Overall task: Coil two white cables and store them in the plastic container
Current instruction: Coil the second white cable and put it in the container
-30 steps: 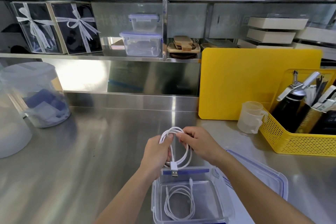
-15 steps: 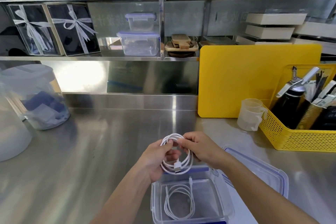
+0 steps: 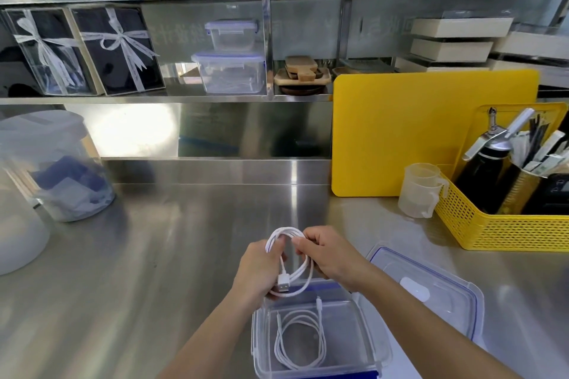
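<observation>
held cable: a white cable [image 3: 284, 230] wound in a few loops is in the air between both hands, just above the far edge of the box. its usb plug hangs loose in the middle of the coil.
left hand: the left hand [image 3: 260, 268] has its fingers curled round the left side of the coil, so i think it carries the weight.
right hand: the right hand [image 3: 328, 258] pinches the top right of the loops with thumb and fingertips, probably so that the turns do not spring apart.
stored cable: the other white cable [image 3: 300, 344] lies coiled flat on the floor of the box.
plastic container: the clear plastic container [image 3: 363, 335] stands open on the steel counter [image 3: 154, 255], at the near edge, directly under the hands, so the drop is short.
lid: its lid [image 3: 437, 274] lies flat just to the right, out of the way but close for closing.
count: two white cables, one held and one stored; two hands, both gripping; one open box, one lid.
step, as i judge: the second coil looks ready to go down beside the first one.
</observation>
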### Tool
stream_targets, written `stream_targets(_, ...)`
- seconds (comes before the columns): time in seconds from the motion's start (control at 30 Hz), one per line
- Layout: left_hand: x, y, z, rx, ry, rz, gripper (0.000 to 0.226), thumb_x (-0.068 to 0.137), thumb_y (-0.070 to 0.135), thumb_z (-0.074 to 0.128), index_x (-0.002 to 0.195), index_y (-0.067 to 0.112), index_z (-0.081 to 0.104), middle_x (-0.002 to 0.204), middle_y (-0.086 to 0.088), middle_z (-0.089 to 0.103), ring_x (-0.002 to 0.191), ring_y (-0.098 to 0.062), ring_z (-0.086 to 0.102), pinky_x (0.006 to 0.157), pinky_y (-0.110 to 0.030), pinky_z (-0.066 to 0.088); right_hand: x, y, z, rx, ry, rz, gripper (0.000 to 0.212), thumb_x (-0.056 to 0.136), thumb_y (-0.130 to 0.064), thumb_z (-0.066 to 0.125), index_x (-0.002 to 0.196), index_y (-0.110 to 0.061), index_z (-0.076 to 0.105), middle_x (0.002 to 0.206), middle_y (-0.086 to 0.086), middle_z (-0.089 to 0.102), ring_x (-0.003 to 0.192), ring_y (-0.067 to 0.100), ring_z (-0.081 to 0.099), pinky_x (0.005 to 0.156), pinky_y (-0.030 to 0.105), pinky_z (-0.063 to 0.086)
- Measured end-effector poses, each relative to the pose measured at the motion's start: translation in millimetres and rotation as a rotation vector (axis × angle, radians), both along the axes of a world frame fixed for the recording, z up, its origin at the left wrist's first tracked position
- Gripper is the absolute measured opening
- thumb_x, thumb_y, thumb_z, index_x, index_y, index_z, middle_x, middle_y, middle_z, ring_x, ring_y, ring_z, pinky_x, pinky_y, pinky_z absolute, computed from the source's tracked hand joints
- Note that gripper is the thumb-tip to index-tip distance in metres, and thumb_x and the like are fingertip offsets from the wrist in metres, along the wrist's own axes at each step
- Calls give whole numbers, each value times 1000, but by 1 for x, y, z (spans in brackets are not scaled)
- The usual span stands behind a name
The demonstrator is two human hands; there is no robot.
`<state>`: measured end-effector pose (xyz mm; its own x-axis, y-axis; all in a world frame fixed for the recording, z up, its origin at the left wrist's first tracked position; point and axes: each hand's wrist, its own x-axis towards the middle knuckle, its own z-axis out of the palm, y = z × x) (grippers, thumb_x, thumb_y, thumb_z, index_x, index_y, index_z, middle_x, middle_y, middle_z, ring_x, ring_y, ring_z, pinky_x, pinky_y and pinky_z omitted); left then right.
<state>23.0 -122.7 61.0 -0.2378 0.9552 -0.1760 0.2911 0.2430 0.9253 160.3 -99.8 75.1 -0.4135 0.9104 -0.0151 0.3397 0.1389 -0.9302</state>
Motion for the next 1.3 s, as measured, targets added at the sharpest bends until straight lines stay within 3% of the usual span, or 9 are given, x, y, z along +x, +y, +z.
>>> stream_targets(0.23,-15,-5,7,-293,-646,-170,14,81,-4,64,69,4,61,51,-10,58,43,-19,60,49,-35,59,5,5,-2,40,-4,-90,35,91,-26,51,56,-23,53,48,-8,46,38,0,37,44,19,32)
stream_targets(0.43,-13,-2,-1,123,174,23,11,80,2,59,72,9,58,56,-1,60,46,-12,55,45,-22,44,-5,-2,3,126,-76,12,31,91,-24,49,62,-15,52,52,-5,46,43,2,40,50,24,37)
stream_targets(0.53,-15,-2,-10,119,181,128,13,89,20,51,82,10,50,73,-10,64,60,-25,60,51,-30,47,-9,-5,0,212,-164,17,32,92,-28,47,72,-3,52,59,3,47,53,13,41,56,33,38)
stream_targets(0.73,-18,0,-8,-143,-403,204,38,87,46,56,88,8,53,67,-7,41,56,-19,40,53,-30,40,-1,-5,-4,670,-325,120,15,88,-22,55,79,-13,62,78,-2,58,76,12,48,69,32,34)
stream_targets(0.83,-25,-1,-7,-269,-623,166,23,91,24,57,78,5,59,60,-7,51,53,-19,50,50,-29,52,2,-5,-7,816,-411,34,7,78,-24,66,80,-20,71,106,5,61,106,19,43,83,35,26)
stream_targets(0.9,-32,-4,-5,-277,-859,153,24,91,-7,38,79,-5,59,55,-14,65,51,-24,62,43,-29,56,4,-6,-8,865,-424,-43,7,74,-19,71,80,-22,73,87,8,59,87,20,48,68,36,32)
stream_targets(1.0,-46,-7,-4,-268,-1110,73,27,82,-10,33,90,-16,58,70,-25,72,61,-33,72,50,-37,60,8,-7,-9,936,-419,-4,15,71,-10,67,83,-14,74,66,8,61,67,15,47,52,33,42)
stream_targets(1.13,-55,-11,-1,-262,-1138,-31,36,84,22,52,90,-9,68,86,-21,74,74,-32,72,64,-48,60,13,-8,-17,852,-399,9,25,74,6,63,96,-3,70,79,14,70,68,30,62,60,40,53)
stream_targets(1.3,-47,-13,3,-261,-849,29,16,88,-5,49,77,-6,60,64,-19,71,56,-27,71,53,-42,60,8,-12,-26,427,-200,-90,25,88,-5,50,106,-12,66,91,1,64,80,12,57,71,9,41)
